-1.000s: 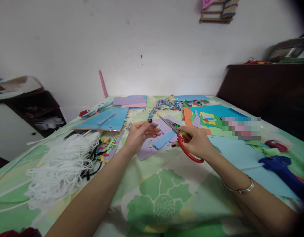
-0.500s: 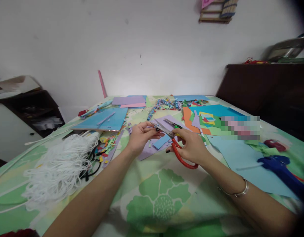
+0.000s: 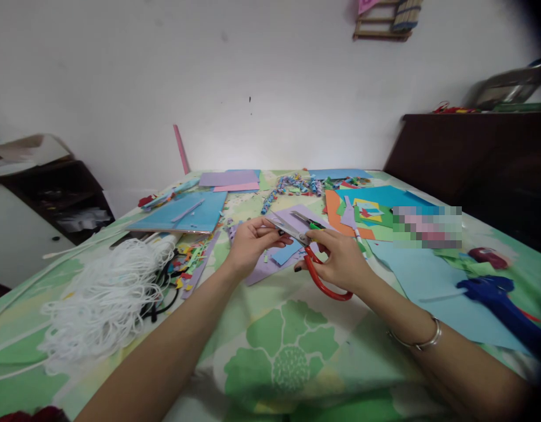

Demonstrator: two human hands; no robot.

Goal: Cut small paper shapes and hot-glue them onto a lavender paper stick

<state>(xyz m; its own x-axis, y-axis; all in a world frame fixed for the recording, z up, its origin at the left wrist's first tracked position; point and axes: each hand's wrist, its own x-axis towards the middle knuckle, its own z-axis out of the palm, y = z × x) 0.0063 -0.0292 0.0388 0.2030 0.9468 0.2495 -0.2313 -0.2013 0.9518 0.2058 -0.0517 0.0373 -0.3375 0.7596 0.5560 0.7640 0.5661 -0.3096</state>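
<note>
My right hand grips red-handled scissors, their blades pointing up and left toward my other hand. My left hand is closed in a pinch at the blade tips; whatever sits between its fingers is too small to make out. Below both hands lies a sheet of purple paper with a blue paper piece on top. Just behind the red scissors rests a second pair with green-and-black handles.
White cord is heaped at the left beside colourful paper scraps. A blue pad lies behind them. To the right are a light blue sheet, a blue glue gun and layered coloured papers. Curled paper strips lie at the back.
</note>
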